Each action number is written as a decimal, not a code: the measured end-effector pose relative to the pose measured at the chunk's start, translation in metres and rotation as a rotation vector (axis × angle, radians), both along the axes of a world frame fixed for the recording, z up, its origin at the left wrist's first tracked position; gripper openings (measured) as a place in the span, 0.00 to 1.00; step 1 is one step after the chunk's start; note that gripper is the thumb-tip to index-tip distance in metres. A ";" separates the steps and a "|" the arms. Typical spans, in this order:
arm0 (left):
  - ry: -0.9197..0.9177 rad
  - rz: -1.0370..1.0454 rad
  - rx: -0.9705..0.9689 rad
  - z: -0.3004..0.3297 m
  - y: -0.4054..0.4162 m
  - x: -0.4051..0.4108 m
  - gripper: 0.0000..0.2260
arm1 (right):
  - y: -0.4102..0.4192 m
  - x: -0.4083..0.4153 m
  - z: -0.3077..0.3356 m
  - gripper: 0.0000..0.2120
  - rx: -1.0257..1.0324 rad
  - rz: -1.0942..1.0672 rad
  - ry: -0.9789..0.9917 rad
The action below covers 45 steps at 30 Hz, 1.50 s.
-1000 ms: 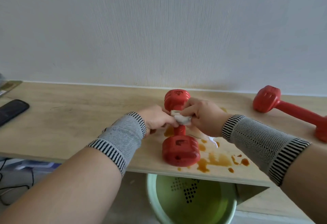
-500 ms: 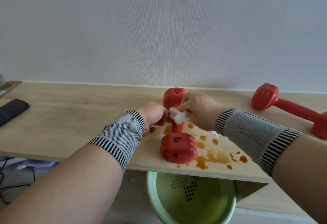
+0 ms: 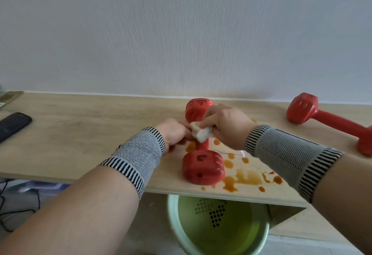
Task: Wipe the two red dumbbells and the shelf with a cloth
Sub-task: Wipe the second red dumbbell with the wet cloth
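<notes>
- Near dumbbell (image 3: 202, 160) lies on shelf (image 3: 84, 133), handle mostly hidden by both hands.
- Right hand (image 3: 225, 125) pinches cloth (image 3: 200, 132) on handle; left hand (image 3: 173, 133) grip curls at handle, hold unclear.
- 2nd dumbbell (image 3: 326, 121) at 3 o'clock, cut off by frame edge.
- Green bin (image 3: 217, 224) under shelf, 6 o'clock; contents not discernible.

This looks like a room in a home. A light wooden shelf (image 3: 84, 133) runs along a white textured wall (image 3: 181, 33). 2 red dumbbells (image 3: 202, 154) (image 3: 326, 121) lie on it, near a black remote (image 3: 12, 124). A green plastic basin (image 3: 219, 226) sits below, and loose cables (image 3: 12, 212) trail on the floor.
</notes>
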<state>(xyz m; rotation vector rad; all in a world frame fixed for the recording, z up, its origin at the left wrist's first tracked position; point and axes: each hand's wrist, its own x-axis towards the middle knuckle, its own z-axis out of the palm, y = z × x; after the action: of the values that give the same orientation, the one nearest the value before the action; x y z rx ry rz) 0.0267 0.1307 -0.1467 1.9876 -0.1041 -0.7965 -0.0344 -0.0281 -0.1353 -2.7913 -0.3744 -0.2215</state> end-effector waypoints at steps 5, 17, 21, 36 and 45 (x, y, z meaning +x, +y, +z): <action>-0.008 -0.008 0.024 0.000 0.000 0.002 0.08 | -0.001 0.007 -0.003 0.19 0.016 -0.051 0.030; 0.006 -0.010 0.018 -0.001 -0.001 0.003 0.11 | 0.000 0.015 -0.001 0.17 -0.067 -0.122 0.048; 0.039 0.001 -0.019 0.001 -0.003 0.005 0.04 | 0.000 -0.006 -0.001 0.16 0.124 -0.107 0.065; 0.046 -0.007 0.008 0.005 -0.021 0.001 0.12 | -0.041 -0.018 0.014 0.15 0.380 -0.401 0.029; 0.190 0.030 -0.198 0.003 -0.017 0.003 0.07 | -0.010 0.001 -0.001 0.13 0.135 -0.137 0.011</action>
<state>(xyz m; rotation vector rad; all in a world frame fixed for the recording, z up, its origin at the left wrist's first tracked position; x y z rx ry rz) 0.0295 0.1139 -0.1441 1.7159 -0.0394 -0.9155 -0.0330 -0.0382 -0.1362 -2.6852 -0.1584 -0.2531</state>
